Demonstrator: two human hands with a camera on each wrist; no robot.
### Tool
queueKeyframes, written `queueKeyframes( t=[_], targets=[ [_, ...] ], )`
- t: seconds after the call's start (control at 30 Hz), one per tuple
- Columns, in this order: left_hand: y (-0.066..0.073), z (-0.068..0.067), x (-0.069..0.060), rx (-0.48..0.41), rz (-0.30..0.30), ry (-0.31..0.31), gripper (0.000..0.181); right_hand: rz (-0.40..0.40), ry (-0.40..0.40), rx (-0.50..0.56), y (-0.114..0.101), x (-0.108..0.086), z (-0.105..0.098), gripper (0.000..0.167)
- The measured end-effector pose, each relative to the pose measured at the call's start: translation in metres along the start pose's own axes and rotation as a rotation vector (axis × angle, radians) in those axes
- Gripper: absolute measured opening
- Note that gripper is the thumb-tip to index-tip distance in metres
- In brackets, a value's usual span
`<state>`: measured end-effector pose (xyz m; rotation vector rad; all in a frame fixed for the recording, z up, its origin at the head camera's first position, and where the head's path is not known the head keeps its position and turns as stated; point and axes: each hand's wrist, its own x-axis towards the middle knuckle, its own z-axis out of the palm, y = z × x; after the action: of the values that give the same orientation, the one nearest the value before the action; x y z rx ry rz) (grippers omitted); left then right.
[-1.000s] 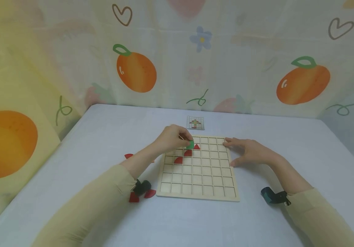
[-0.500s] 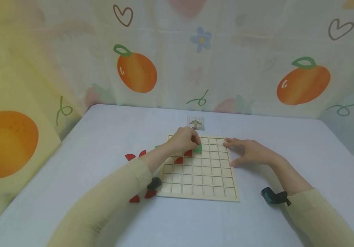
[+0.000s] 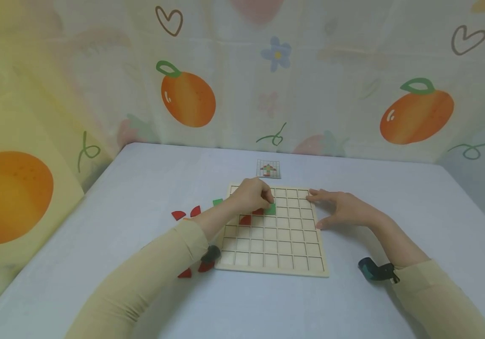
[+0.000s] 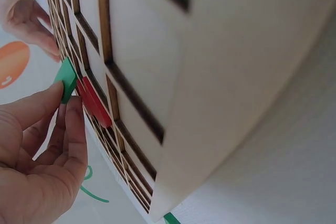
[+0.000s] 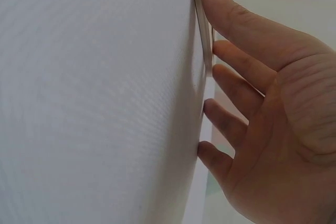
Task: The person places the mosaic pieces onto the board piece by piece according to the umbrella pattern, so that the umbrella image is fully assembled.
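Note:
In the head view, my left hand is over the upper part of a wooden grid board. Its thumb and fingers pinch a green square tile, seen tilted against the grid in the left wrist view. Just left of that tile, a red quarter-circle piece sits in a cell, partly covered by the hand. Another red quarter-circle lies one cell nearer and to the left. My right hand rests at the board's right edge with fingers spread, thumb and fingertips touching the frame.
A small pattern card lies beyond the board. Left of the board are a loose green tile and several red pieces, some partly hidden by the left sleeve. A printed curtain stands behind the table.
My left hand has carried the green tile to the right, then slightly nearer over the board. A red triangle on the board is now hidden from view. The right hand stays put.

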<state>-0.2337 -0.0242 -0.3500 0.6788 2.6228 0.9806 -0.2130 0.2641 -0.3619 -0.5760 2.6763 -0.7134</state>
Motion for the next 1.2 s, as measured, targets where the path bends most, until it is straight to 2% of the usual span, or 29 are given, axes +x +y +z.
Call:
queueKeyframes(
  t=[0.37, 0.83, 1.0, 1.2],
  targets=[
    [-0.002, 0.004, 0.002, 0.017, 0.003, 0.001, 0.005, 0.003, 0.001, 0.004, 0.0, -0.001, 0.0, 0.084],
    [-0.002, 0.001, 0.001, -0.001, 0.034, 0.015, 0.006, 0.008, -0.005, -0.003, 0.0, 0.0, 0.001, 0.083],
    [0.001, -0.003, 0.0, -0.012, 0.027, 0.006, 0.006, 0.015, -0.006, -0.012, 0.0, 0.0, 0.001, 0.083],
    [0.005, -0.016, 0.0, -0.022, -0.001, 0.022, 0.011, 0.021, -0.005, -0.026, -0.001, 0.001, 0.001, 0.084]
  ],
)
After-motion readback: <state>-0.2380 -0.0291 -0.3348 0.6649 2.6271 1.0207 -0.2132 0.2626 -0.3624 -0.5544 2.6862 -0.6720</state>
